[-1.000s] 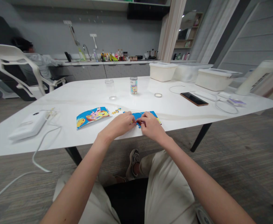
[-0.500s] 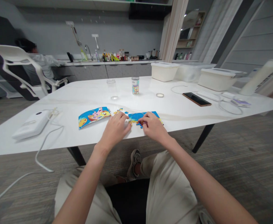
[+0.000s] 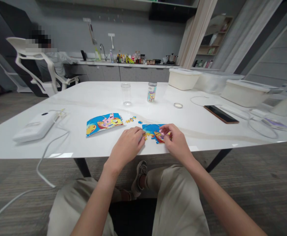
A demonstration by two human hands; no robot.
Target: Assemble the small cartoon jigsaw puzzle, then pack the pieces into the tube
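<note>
1. The person's left hand (image 3: 130, 146) is back at the left edge of the half-built blue cartoon jigsaw puzzle (image 3: 153, 130). Half a second ago it had slid off to the left, toward the loose yellow and blue puzzle pieces (image 3: 131, 120). A second ago it was bunched up with the other hand right over the puzzle.
2. Its fingers are curled, with the fingertips (image 3: 142, 133) down at the yellow bits on that edge. Whether there's a piece pinched in there, can't tell; the fingers hide it.
3. The right hand (image 3: 176, 142) has barely moved across all three shots. It lies on the puzzle's right part with bent fingers resting on top, which looks like pressing it flat rather than gripping.
4. The puzzle sits near the front edge of the white table (image 3: 84, 98), between the two hands. The loose pieces are just behind it to the left.
5. The glossy cartoon picture card (image 3: 104, 122) lies further left and nobody's touching it.
6. Going by that out-and-back trip of the left hand, the work right now seems to be on the puzzle's left edge, with the right hand just steadying things.
7. The view has also dropped and swung a bit, so the table now sits lower in the shot than before.
</note>
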